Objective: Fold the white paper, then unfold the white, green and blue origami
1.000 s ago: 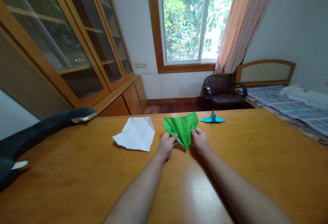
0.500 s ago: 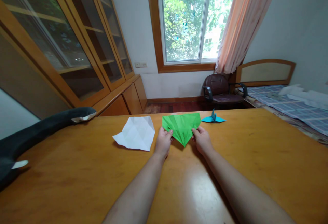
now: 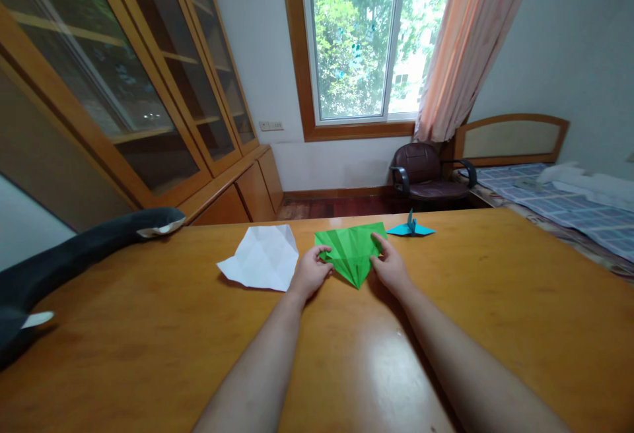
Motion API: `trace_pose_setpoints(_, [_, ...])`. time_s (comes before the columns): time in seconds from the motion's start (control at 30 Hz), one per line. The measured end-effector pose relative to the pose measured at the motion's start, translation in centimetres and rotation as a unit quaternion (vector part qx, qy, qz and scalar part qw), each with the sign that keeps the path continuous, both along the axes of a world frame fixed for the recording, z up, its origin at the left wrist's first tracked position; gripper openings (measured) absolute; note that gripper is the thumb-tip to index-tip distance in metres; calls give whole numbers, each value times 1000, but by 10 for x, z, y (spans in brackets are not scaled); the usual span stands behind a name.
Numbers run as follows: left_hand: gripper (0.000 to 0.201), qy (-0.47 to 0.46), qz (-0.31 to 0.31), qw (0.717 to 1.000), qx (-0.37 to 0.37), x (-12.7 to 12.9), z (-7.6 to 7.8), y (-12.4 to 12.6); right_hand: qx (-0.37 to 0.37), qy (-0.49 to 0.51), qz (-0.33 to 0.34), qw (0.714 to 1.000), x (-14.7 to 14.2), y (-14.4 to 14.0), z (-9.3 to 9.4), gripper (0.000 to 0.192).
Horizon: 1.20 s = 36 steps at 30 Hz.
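Both hands grip the green folded paper (image 3: 352,253) — left hand (image 3: 310,273) at its left edge, right hand (image 3: 389,266) at its right — on the wooden surface (image 3: 148,327), between white creased sheet (image 3: 262,257) and blue paper crane (image 3: 411,227). No writing legible.

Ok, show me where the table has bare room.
Bare: the table right of the right hand, and between the black plush and white paper. Crowded: the far middle, with green paper, blue crane and left hand.
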<state>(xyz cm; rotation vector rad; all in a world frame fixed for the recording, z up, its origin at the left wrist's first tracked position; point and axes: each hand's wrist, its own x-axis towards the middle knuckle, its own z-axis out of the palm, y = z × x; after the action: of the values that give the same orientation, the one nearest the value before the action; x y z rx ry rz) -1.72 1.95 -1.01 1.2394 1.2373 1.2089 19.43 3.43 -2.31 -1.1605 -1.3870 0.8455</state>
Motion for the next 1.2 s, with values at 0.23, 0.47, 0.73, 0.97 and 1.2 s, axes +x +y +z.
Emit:
trace_pose_setpoints(0.23, [28, -60, -40, 996, -50, -11, 8, 0, -70, 35, 3, 997, 8, 2, 7, 24])
trace_pose_setpoints(0.47, [41, -28, -55, 996, -68, -27, 24, -7, -152, 202, 117, 960, 10, -6, 22, 25])
trace_pose_setpoints(0.73, [30, -3, -17, 999, -27, -30, 22, -1, -139, 136, 83, 977, 9, -3, 19, 27])
trace_pose_setpoints(0.97, [38, 16, -11, 1000, -5, -34, 17, 0, -141, 86, 89, 982, 13, -5, 21, 37])
trace_pose_setpoints(1.2, [29, 200, 7, 978, 55, -33, 17, 2, -136, -7, 31, 990, 16, -1, 16, 39])
